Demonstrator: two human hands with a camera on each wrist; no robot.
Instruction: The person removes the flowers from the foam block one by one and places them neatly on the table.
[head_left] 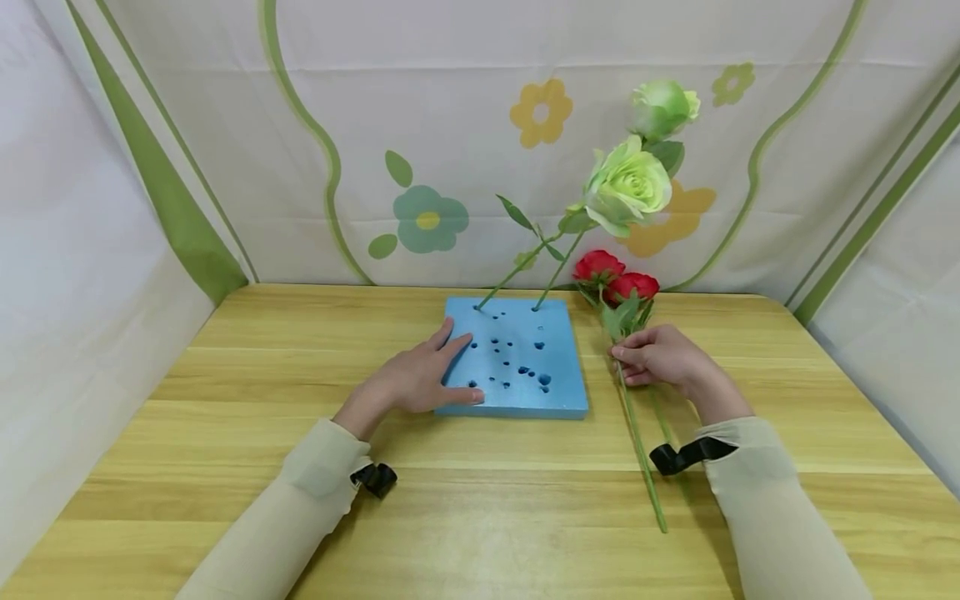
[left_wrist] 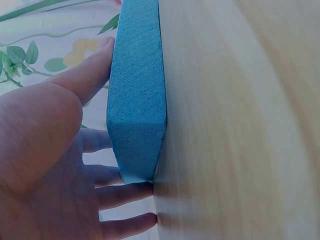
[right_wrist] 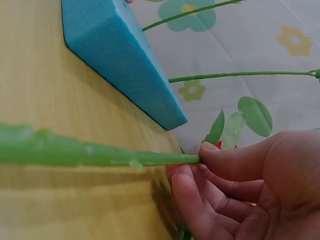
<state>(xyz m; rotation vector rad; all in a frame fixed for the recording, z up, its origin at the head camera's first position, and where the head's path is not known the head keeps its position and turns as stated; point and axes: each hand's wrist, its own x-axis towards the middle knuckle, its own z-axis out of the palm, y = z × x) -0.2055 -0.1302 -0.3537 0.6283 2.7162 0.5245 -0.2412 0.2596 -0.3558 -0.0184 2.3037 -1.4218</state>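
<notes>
A light blue foam block [head_left: 517,358] with many small holes lies on the table. My left hand [head_left: 416,375] rests at its left edge with fingers spread, thumb and a fingertip on the top face. In the left wrist view, straight fingers [left_wrist: 125,192] lie along the block's side. Two pale green roses [head_left: 628,185] stand tilted to the right, their stems in the block's back holes. Right of the block, my right hand [head_left: 663,358] pinches a green stem [head_left: 641,450] between thumb and fingers, below two red roses [head_left: 598,265]. A second stem [head_left: 660,412] passes beneath that hand.
The wooden table [head_left: 480,517] extends around the block. A white curtain [head_left: 480,108] with printed flowers hangs behind its back edge, close to the roses. White fabric walls [head_left: 82,292] enclose both sides. A black strap [head_left: 690,454] sits at each wrist.
</notes>
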